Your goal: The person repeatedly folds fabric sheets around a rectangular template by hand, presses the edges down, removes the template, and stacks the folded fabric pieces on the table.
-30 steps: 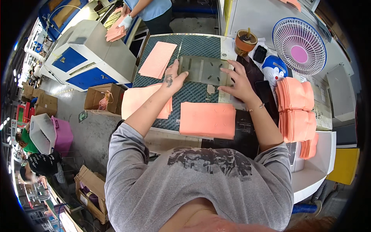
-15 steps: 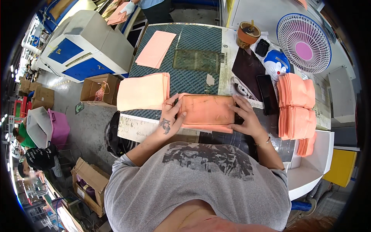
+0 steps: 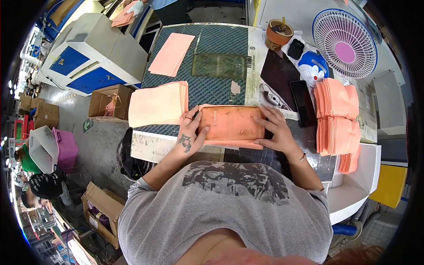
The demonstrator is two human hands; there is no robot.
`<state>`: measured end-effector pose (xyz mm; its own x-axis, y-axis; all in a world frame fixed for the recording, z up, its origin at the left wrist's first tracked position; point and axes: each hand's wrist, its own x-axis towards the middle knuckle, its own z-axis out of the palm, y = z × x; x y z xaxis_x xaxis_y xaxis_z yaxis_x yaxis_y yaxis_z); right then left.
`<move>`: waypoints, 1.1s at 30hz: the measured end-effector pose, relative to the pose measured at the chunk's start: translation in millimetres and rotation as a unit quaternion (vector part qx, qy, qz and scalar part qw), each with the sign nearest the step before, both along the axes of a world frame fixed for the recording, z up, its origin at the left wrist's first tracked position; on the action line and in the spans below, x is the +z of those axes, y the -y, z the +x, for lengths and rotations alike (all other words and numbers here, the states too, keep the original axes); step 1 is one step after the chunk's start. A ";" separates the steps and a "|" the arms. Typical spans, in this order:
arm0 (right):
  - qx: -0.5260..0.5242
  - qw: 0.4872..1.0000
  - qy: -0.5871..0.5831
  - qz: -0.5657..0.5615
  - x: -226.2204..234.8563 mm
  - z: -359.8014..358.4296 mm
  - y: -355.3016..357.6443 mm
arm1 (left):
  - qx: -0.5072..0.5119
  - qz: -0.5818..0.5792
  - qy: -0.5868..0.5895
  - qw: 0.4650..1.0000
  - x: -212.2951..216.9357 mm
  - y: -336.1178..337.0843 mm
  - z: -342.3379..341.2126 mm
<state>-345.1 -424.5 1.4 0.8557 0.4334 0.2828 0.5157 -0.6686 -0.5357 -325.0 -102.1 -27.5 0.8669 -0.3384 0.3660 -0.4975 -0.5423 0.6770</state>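
Observation:
In front of me lies a clear rectangular template plate (image 3: pixel 230 124) with small slots and dark edges, over salmon-pink sheets (image 3: pixel 238 144) that stick out along its near side. My left hand (image 3: pixel 191 132) grips the plate's left edge, thumb on top and fingers along the side. At the right edge my right hand (image 3: pixel 274 130) holds it with fingers spread apart and thumb at the near corner. Just beyond my left hand is a stack of paler pink sheets (image 3: pixel 158 104). A smaller pile of pink sheets (image 3: pixel 172 54) rests farther back. A second, greenish clear plate (image 3: pixel 219 65) lies flat on the green patterned mat (image 3: pixel 210 42).
Bundles of folded pink pieces (image 3: pixel 338 117) are stacked at the right, beside a dark phone (image 3: pixel 302 102). Behind them stand a fan (image 3: pixel 344 51), a drink cup (image 3: pixel 279 34) and a blue-and-white character item (image 3: pixel 312 68). A cardboard box (image 3: pixel 108 102) sits left of the table.
The whole view has shifted slightly left and up. Both hands keep their places at the plate's edges, and the slots and marks on the plate show more plainly now.

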 end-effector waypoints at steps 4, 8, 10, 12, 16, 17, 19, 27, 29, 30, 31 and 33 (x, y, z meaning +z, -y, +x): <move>-0.002 1.000 -0.004 0.001 0.0 -0.6 0.1 | -0.006 0.003 0.000 1.000 -0.6 0.0 0.2; 0.000 1.000 -0.003 -0.001 -1.0 0.6 1.7 | -0.008 0.033 0.030 0.999 -1.4 1.0 0.9; -0.003 1.000 -0.002 -0.010 -1.9 0.3 2.7 | -0.015 0.058 0.030 0.998 2.6 1.8 0.2; -0.003 1.000 0.006 -0.027 -2.4 0.3 2.3 | -0.023 0.109 0.035 0.993 9.5 2.0 -0.4; -0.005 0.998 0.024 -0.061 0.7 -2.4 0.8 | -0.012 0.148 0.078 0.986 6.8 7.4 -3.0; -0.005 0.997 0.030 -0.073 1.8 -2.7 -0.1 | -0.003 0.156 0.098 0.983 4.7 9.1 -4.1; -0.006 0.996 0.037 -0.085 0.9 -2.7 -4.4 | 0.005 0.164 0.118 0.979 1.6 11.0 -3.3; -0.024 0.988 0.055 -0.140 -1.5 -8.4 -38.3 | -0.071 0.269 0.100 0.955 8.6 17.6 -4.0; -0.026 0.986 0.064 -0.154 4.9 -7.8 -39.8 | -0.075 0.254 0.101 0.959 17.4 17.7 -1.7; -0.024 0.984 0.059 -0.168 8.4 -6.6 -39.8 | -0.082 0.282 0.097 0.951 22.0 16.7 0.7; -0.022 0.981 0.054 -0.183 12.2 -5.1 -39.6 | -0.089 0.310 0.094 0.942 26.9 15.6 3.7; -0.018 0.976 0.046 -0.212 20.5 -1.0 -38.5 | -0.101 0.366 0.089 0.921 38.6 14.3 11.8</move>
<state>-346.1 -386.0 21.9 0.8521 0.4980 0.1610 0.5204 -0.8389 -0.1597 -313.3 -116.4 11.2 0.7079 -0.6984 0.1053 -0.7057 -0.7055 0.0652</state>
